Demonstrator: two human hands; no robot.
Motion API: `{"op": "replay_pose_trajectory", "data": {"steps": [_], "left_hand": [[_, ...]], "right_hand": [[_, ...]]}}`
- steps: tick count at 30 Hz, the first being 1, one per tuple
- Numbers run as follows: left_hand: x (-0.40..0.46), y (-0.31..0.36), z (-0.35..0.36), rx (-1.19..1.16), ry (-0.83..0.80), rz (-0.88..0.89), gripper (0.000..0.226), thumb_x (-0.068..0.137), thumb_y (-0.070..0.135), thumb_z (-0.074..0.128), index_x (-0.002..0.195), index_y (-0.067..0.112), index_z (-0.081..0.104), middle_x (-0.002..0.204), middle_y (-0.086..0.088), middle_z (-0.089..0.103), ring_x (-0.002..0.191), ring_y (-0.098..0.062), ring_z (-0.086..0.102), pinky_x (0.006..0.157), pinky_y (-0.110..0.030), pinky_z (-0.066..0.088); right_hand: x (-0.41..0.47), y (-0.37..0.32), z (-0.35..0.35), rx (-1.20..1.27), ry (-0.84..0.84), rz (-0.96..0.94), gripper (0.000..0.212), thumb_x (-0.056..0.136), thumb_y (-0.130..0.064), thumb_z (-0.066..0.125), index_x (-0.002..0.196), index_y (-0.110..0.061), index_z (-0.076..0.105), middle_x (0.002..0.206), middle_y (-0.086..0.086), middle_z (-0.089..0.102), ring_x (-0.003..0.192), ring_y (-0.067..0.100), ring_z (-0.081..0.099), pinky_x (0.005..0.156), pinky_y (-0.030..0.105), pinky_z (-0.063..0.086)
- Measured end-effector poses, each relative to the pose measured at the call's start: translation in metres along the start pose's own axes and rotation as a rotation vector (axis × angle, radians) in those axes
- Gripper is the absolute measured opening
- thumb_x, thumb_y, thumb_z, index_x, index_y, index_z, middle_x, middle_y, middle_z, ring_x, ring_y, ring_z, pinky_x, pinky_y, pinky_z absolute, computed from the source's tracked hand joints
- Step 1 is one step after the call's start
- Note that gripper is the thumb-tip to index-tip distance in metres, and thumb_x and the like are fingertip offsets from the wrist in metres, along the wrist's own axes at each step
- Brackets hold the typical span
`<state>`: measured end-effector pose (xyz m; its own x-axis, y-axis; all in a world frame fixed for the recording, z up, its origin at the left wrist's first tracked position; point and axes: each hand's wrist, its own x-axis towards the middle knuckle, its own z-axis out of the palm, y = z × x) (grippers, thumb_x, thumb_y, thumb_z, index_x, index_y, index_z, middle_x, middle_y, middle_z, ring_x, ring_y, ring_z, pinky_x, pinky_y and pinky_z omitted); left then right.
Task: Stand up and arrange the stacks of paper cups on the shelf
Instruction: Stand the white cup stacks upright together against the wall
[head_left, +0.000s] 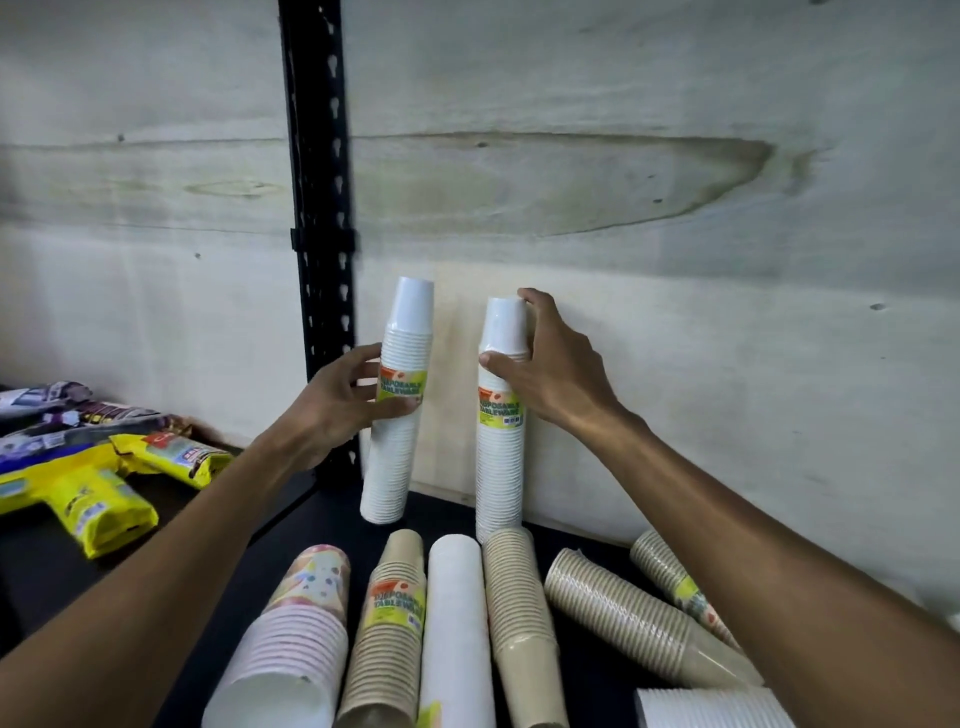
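Two tall white cup stacks stand upright at the back of the dark shelf (332, 525), each with a green-yellow label. My left hand (337, 405) grips the left white stack (397, 447) around its labelled middle. My right hand (550, 369) holds the right white stack (500, 467) near its top, close to the wooden back panel. In front, several stacks lie on their sides: a pink patterned stack (306, 618), a brown labelled stack (389, 629), a white stack (454, 623) and a brown stack (522, 608).
Two more brown stacks (623, 618) lie at the right, and a white stack (711, 709) sits at the bottom right. A black slotted upright (319, 208) rises left of the standing stacks. Yellow packets (93, 499) and dark packets lie beyond it.
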<state>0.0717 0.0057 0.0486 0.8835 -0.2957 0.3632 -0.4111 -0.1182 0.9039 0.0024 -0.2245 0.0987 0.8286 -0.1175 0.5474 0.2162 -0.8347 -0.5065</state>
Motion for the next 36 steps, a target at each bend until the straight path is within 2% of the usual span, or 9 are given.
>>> {"op": "replay_pose_trajectory", "data": {"steps": [3,8,11,15,20,26,29,32,36], "left_hand": [[0.002,-0.012,-0.004,-0.002,-0.02,-0.003,0.068,0.074,0.011,0.083,0.133,0.027,0.054,0.112,0.005,0.07,0.1,-0.012,0.07,0.084,-0.036,0.057],[0.005,-0.021,-0.01,-0.05,-0.016,0.031,0.075,0.078,0.007,0.079,0.141,0.03,0.047,0.115,0.003,0.07,0.103,-0.012,0.07,0.076,-0.026,0.057],[0.006,-0.027,-0.013,-0.047,-0.02,0.049,0.081,0.078,0.008,0.079,0.146,0.031,0.04,0.12,0.0,0.068,0.106,-0.015,0.069,0.086,-0.033,0.056],[0.006,-0.035,-0.019,-0.045,-0.012,0.032,0.089,0.077,0.012,0.081,0.149,0.033,0.033,0.125,0.0,0.066,0.11,-0.019,0.067,0.094,-0.041,0.053],[0.004,-0.043,-0.019,-0.023,-0.104,-0.011,0.087,0.076,0.002,0.08,0.146,0.033,0.036,0.123,0.001,0.068,0.107,-0.023,0.069,0.091,-0.05,0.055],[0.009,-0.044,-0.016,0.015,-0.157,0.004,0.085,0.08,0.005,0.078,0.146,0.04,0.037,0.128,0.002,0.063,0.107,-0.02,0.068,0.077,-0.032,0.058],[0.012,-0.049,-0.013,-0.021,-0.142,0.009,0.086,0.082,0.003,0.075,0.148,0.038,0.034,0.128,0.002,0.064,0.11,-0.018,0.067,0.082,-0.029,0.058],[0.013,-0.055,-0.015,-0.042,-0.123,-0.008,0.085,0.082,0.005,0.075,0.148,0.037,0.034,0.131,0.0,0.062,0.114,-0.016,0.065,0.094,-0.037,0.054],[0.009,-0.059,-0.019,-0.002,-0.132,-0.046,0.078,0.079,0.004,0.077,0.143,0.03,0.041,0.128,0.0,0.064,0.113,-0.018,0.065,0.095,-0.045,0.053]], "right_hand": [[0.004,-0.004,0.008,0.018,0.013,-0.026,0.081,0.087,-0.043,0.069,0.153,-0.028,0.024,0.143,0.004,0.054,0.126,0.027,0.053,0.1,0.038,0.042],[0.011,-0.012,0.025,0.06,0.034,-0.062,0.083,0.088,-0.041,0.069,0.155,-0.028,0.023,0.145,0.0,0.053,0.128,0.025,0.053,0.104,0.04,0.042],[0.014,-0.018,0.033,0.088,0.046,-0.074,0.082,0.089,-0.04,0.069,0.155,-0.026,0.023,0.146,0.0,0.053,0.128,0.023,0.054,0.102,0.036,0.042],[0.017,-0.022,0.044,0.091,0.067,-0.085,0.084,0.087,-0.041,0.071,0.155,-0.024,0.025,0.144,0.005,0.053,0.128,0.025,0.053,0.103,0.041,0.045],[0.019,-0.025,0.049,0.041,0.072,-0.083,0.086,0.087,-0.044,0.071,0.154,-0.018,0.024,0.146,0.007,0.05,0.13,0.027,0.051,0.104,0.042,0.044],[0.017,-0.031,0.052,0.025,0.052,-0.03,0.073,0.086,-0.048,0.07,0.142,-0.016,0.036,0.137,0.006,0.056,0.123,0.027,0.056,0.092,0.036,0.044],[0.016,-0.03,0.055,0.016,0.046,-0.018,0.072,0.084,-0.049,0.071,0.14,-0.017,0.038,0.135,0.005,0.058,0.121,0.025,0.058,0.094,0.037,0.045],[0.013,-0.028,0.06,0.013,0.024,0.008,0.069,0.082,-0.05,0.072,0.136,-0.02,0.042,0.13,0.002,0.062,0.115,0.025,0.061,0.091,0.036,0.048],[0.009,-0.026,0.064,0.01,-0.025,0.044,0.065,0.081,-0.051,0.071,0.131,-0.02,0.046,0.123,0.001,0.065,0.108,0.024,0.065,0.09,0.04,0.053]]}}
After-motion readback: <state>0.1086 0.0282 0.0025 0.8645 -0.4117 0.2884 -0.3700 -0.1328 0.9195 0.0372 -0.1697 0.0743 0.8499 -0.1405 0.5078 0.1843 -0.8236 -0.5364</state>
